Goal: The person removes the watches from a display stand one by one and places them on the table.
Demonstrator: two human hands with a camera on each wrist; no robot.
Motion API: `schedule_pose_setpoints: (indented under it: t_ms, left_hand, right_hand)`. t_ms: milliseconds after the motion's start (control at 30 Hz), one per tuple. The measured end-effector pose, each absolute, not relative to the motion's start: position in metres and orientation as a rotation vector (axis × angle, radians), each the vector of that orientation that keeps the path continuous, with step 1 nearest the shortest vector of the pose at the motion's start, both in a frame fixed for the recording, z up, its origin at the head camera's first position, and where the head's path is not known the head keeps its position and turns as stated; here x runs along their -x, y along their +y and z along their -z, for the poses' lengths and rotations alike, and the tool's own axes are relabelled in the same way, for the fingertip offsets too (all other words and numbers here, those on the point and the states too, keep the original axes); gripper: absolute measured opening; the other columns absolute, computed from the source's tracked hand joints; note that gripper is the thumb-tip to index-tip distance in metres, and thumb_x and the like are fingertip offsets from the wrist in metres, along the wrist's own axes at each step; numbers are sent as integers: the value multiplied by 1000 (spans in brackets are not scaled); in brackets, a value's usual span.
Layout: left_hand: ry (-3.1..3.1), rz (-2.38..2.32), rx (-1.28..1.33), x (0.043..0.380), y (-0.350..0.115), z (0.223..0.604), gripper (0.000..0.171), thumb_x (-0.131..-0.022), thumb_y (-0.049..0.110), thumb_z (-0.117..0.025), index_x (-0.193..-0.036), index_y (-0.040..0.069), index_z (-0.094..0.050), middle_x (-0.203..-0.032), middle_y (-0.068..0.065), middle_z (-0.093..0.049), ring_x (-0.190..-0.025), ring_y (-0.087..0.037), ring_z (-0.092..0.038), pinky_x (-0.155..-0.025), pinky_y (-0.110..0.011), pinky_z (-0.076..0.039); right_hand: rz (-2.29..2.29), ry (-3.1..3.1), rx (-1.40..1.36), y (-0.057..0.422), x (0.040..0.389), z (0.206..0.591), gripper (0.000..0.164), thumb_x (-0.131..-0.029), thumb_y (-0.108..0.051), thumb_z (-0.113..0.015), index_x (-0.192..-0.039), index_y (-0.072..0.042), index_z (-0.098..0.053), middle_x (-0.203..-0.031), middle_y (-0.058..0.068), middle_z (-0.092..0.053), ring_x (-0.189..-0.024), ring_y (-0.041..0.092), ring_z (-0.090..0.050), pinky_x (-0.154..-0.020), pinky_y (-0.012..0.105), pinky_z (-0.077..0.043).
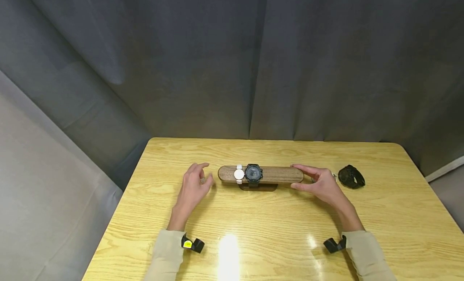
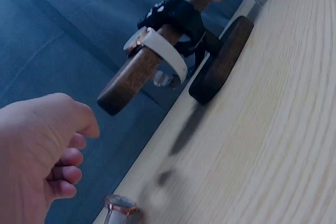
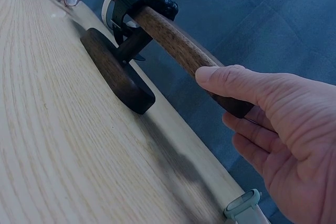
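Observation:
A dark wooden watch stand (image 1: 279,174) carries a white-strapped watch (image 1: 239,174) and a chunky black watch (image 1: 253,173) side by side, left of its middle. My right hand (image 1: 323,186) pinches the right end of its bar, the thumb (image 3: 226,76) on the near side and fingers beneath. Off the bar's left end, my left hand (image 1: 193,187) hovers with loosely bent fingers and holds nothing. Below it in the left wrist view lies a rose-gold watch with a white strap (image 2: 121,208), mostly hidden by the hand in the head view.
On the table (image 1: 268,224), another black watch (image 1: 351,177) lies to the right of my right hand. A pale green watch (image 3: 243,206) sits beneath that hand, largely covered in the head view. Grey curtains (image 1: 203,71) hang behind the table's far edge.

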State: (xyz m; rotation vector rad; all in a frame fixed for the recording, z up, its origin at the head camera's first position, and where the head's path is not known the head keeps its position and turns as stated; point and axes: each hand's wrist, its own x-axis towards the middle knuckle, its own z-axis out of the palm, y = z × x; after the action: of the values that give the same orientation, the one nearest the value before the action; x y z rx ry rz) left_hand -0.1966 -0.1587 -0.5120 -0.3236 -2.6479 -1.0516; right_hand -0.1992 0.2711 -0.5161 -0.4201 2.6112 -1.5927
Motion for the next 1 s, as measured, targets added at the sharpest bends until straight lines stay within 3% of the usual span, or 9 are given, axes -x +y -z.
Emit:
schedule_pose_setpoints:
  t_ms: [433, 800, 1000]
  left_hand:
    - [-2431, 1192, 445, 187, -123, 507, 31, -99, 18, -69, -122, -1, -74, -81, -12, -52, -72, -33, -53, -59, -24, -39]
    - [-2417, 1001, 526, 181, -103, 513, 34, -95, 26, -78, -119, 3, -76, -75, -8, -56, -66, -13, -42, -61, -25, -39]
    - [-2429, 914, 530, 180, -100, 511, 39, -90, 30, -83, -119, 6, -77, -77, -6, -58, -68, -11, -42, -65, -28, -41]
  right_hand:
    - [1569, 2621, 403, 272, 199, 515, 62, -87, -32, -88, -144, -23, -65, -148, 7, -61, -145, 34, -47, -92, 32, -55]
    - [1579, 2607, 408, 271, 199, 516, 62, -86, -31, -88, -144, -23, -65, -149, 7, -60, -144, 34, -48, -86, 31, -54]
    - [1606, 2599, 400, 270, 199, 516, 63, -86, -31, -88, -144, -21, -66, -148, 11, -61, -143, 37, -48, -69, 27, -51]
